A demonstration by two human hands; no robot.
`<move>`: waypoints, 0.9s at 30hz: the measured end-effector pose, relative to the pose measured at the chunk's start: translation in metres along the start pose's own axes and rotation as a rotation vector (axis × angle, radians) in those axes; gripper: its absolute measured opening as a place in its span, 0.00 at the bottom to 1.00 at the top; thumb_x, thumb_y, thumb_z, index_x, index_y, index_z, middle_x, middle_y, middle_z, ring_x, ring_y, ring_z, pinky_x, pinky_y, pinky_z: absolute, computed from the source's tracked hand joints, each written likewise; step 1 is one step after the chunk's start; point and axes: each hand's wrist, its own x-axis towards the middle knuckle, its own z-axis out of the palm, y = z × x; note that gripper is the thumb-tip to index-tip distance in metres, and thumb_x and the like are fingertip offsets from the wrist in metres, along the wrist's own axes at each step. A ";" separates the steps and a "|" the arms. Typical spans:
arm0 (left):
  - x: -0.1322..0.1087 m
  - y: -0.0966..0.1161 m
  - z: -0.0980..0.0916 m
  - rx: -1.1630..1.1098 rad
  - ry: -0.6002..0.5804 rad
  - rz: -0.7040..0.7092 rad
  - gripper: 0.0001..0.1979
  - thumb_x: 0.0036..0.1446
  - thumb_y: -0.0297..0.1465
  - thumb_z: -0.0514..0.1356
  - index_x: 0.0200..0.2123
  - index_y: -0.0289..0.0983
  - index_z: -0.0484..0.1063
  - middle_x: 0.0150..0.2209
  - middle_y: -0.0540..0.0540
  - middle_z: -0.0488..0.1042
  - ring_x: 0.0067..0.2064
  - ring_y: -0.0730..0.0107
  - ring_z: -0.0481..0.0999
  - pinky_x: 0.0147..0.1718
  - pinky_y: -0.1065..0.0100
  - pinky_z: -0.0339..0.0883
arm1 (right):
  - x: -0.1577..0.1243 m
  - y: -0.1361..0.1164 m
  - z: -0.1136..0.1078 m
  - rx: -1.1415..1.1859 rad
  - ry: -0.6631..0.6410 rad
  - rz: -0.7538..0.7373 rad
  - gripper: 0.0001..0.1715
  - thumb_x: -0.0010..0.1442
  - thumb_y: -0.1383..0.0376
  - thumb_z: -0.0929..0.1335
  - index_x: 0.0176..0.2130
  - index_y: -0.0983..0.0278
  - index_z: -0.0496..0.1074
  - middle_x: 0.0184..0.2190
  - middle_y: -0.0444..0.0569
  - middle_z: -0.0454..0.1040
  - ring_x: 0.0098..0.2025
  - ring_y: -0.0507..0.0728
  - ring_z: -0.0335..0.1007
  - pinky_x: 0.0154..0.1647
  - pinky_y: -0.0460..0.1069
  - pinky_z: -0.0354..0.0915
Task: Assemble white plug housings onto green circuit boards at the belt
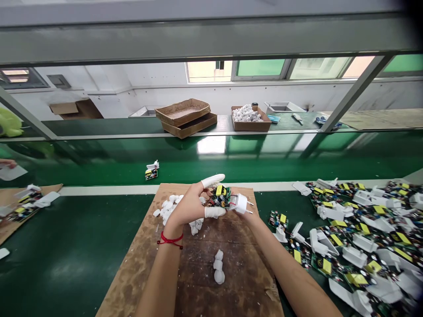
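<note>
While both hands meet above a stained, scuffed sheet of brown cardboard (142, 273), the left hand (190, 204), a red cord (170, 241) knotted at its wrist, closes narrowly on a small circuit board (220, 197). Smooth white finger cots (213, 179) sheathe its thumb and forefinger, one above the board and one below. The board is a dense, knobbly cluster of dark components with bright yellow tape on top. The right hand (236, 215), partly hidden, grips a matte white plastic plug housing (240, 204) whose two slim metal pins point to the viewer's right. Its long axis lies almost level across the view, and the board sits against its left end, between the hands and above the cardboard.

Crumbly white lumps (168, 207) lie scattered on the cardboard, with a short chain of them nearer the person. A heap of boards and angular white housings (360, 237) covers the green bench (66, 246) to the right. A co-worker's hand (6, 164) shows at the left edge, and a cardboard tray of white lumps (247, 116) sits on the far shelf.
</note>
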 end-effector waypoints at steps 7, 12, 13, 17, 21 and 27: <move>-0.009 0.007 -0.007 -0.331 -0.189 -0.002 0.57 0.32 0.30 0.74 0.65 0.41 0.49 0.47 0.39 0.75 0.47 0.55 0.74 0.44 0.63 0.70 | -0.009 -0.046 -0.015 0.341 0.049 -0.114 0.28 0.52 0.44 0.67 0.17 0.62 0.63 0.16 0.43 0.63 0.17 0.51 0.58 0.19 0.47 0.59; -0.011 0.003 -0.009 -0.394 -0.227 0.017 0.60 0.30 0.34 0.75 0.65 0.42 0.47 0.42 0.41 0.77 0.46 0.54 0.75 0.44 0.62 0.69 | -0.023 -0.069 -0.024 0.130 -0.184 -0.319 0.24 0.56 0.48 0.67 0.22 0.62 0.75 0.24 0.50 0.74 0.32 0.60 0.70 0.37 0.54 0.65; -0.011 0.003 -0.009 -0.412 -0.230 0.029 0.61 0.29 0.34 0.75 0.65 0.42 0.47 0.41 0.42 0.77 0.46 0.54 0.75 0.45 0.62 0.69 | -0.025 -0.071 -0.024 0.116 -0.199 -0.356 0.23 0.57 0.48 0.66 0.24 0.62 0.77 0.26 0.51 0.75 0.34 0.61 0.70 0.39 0.55 0.65; -0.011 0.002 -0.008 -0.481 -0.245 0.051 0.61 0.29 0.35 0.75 0.65 0.42 0.46 0.42 0.41 0.77 0.48 0.51 0.74 0.46 0.60 0.68 | -0.026 -0.075 -0.022 0.077 -0.245 -0.393 0.22 0.58 0.48 0.65 0.31 0.60 0.80 0.34 0.53 0.77 0.41 0.62 0.70 0.43 0.57 0.65; -0.012 0.003 -0.008 -0.518 -0.251 0.061 0.61 0.28 0.33 0.76 0.65 0.42 0.48 0.46 0.38 0.76 0.49 0.49 0.74 0.48 0.59 0.67 | -0.027 -0.078 -0.019 0.019 -0.330 -0.352 0.22 0.57 0.47 0.65 0.38 0.58 0.80 0.42 0.52 0.76 0.44 0.62 0.69 0.48 0.57 0.63; -0.012 0.005 -0.007 -0.512 -0.251 0.022 0.62 0.25 0.27 0.76 0.65 0.43 0.50 0.49 0.37 0.75 0.50 0.48 0.73 0.50 0.57 0.67 | -0.029 -0.081 -0.017 0.123 -0.382 -0.311 0.18 0.57 0.52 0.68 0.45 0.55 0.76 0.46 0.50 0.75 0.46 0.60 0.69 0.50 0.56 0.62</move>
